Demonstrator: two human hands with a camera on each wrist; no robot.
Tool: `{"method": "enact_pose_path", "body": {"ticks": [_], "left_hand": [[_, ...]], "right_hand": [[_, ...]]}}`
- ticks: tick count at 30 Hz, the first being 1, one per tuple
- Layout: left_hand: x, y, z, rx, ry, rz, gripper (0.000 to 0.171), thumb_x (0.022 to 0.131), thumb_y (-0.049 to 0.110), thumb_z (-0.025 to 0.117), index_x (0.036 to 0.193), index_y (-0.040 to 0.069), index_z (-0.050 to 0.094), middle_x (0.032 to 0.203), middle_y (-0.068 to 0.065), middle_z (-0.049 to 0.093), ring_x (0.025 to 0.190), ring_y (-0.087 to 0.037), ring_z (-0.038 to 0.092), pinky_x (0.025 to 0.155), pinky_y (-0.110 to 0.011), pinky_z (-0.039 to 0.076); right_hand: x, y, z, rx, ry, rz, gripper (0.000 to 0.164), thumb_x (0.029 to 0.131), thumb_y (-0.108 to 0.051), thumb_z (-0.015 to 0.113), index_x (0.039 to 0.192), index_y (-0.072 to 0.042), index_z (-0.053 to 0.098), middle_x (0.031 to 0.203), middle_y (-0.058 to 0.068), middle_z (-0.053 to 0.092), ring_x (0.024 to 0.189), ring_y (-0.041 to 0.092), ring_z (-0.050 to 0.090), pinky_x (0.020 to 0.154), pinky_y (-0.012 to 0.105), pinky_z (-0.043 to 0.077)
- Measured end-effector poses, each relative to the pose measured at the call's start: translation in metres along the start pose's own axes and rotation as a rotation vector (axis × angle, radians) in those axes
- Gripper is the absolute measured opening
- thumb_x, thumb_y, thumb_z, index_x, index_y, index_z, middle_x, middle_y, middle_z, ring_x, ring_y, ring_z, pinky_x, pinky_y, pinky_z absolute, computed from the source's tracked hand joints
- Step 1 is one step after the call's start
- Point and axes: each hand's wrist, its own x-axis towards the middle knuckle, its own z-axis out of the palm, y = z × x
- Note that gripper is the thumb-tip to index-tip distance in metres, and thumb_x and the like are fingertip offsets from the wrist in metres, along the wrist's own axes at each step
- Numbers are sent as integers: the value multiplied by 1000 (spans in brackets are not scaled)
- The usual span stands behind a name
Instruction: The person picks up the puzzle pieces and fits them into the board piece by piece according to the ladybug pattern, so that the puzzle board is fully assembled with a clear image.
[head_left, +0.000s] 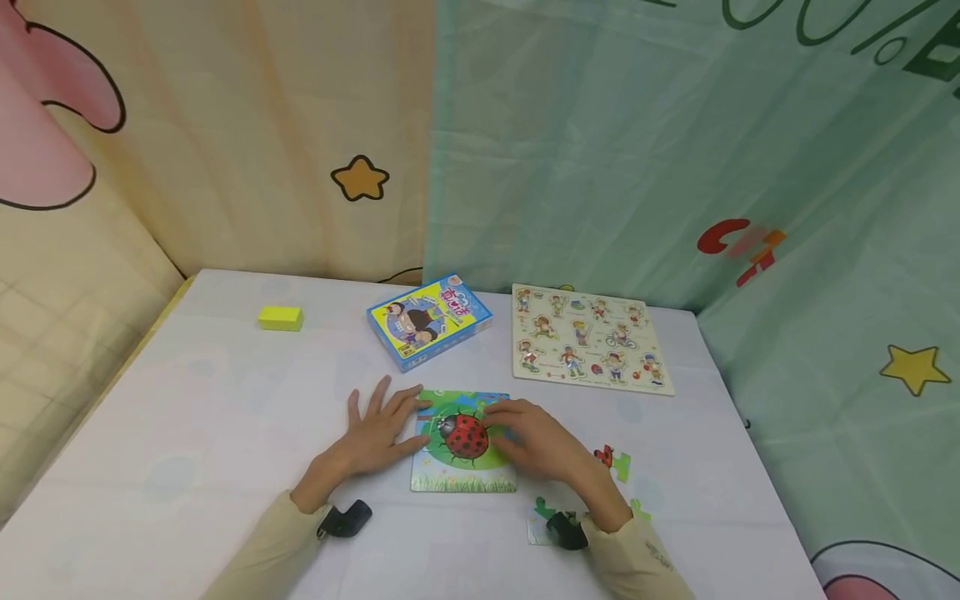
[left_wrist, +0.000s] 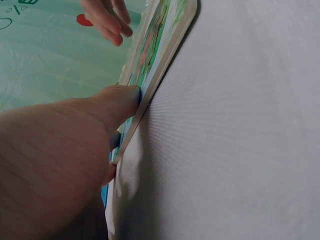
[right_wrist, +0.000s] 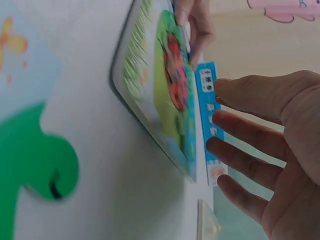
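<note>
A square puzzle board (head_left: 450, 468) with a red ladybug (head_left: 467, 437) on green lies flat on the white table. My left hand (head_left: 377, 437) spreads its fingers at the board's left side; in the left wrist view its thumb (left_wrist: 122, 102) touches the board's edge. My right hand (head_left: 546, 442) is over the board's right side. In the right wrist view that hand (right_wrist: 280, 145) has loosely extended fingers, apart from the board and with nothing between them. Loose puzzle pieces (head_left: 622, 468) lie to the right, and others (head_left: 537, 532) are partly hidden under my right wrist.
Behind the ladybug board lies a blue and yellow box (head_left: 431, 321). A larger pale board with figures (head_left: 592, 340) is at the back right. A yellow block (head_left: 281, 318) sits at the back left. Printed curtains (head_left: 585, 150) hang beyond the table (head_left: 187, 400).
</note>
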Motion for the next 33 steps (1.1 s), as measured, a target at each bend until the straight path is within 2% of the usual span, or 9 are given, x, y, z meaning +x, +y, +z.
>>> {"method": "enact_pose_path", "body": {"ticks": [10,20,26,33], "left_hand": [[0,-1,1,4,-3,-7,56,98,44,59,146,16,48,162,-12,31,151,-52,1,109,-78,-7],[-1,1,0,-9,3,-4,56,98,42,61,145,15,49,161,-13,32,150,-53,2,109,-78,-8],[-2,0,-1,-3,9,0,55,97,41,61,145,15,49,161,-14,33,150,-53,3,109,-79,-7],[0,0,1,-6,18,10,55,97,41,61,144,14,50,161,-14,33,150,-53,3,109,-79,-7]], "right_hand": [[-33,19,-19,-65,72,116,33,92,-22,73,124,-14,70,135,3,64,128,25,57,105,47,48],[-80,42,-28,-87,135,231,39,87,-20,79,124,-13,69,134,5,64,126,29,58,103,51,49],[-107,57,-31,-89,147,299,42,83,-18,82,123,-10,70,133,8,64,126,34,57,104,56,47],[-128,69,-35,-67,142,391,48,82,-21,83,126,-9,68,133,11,63,127,39,54,104,62,43]]}}
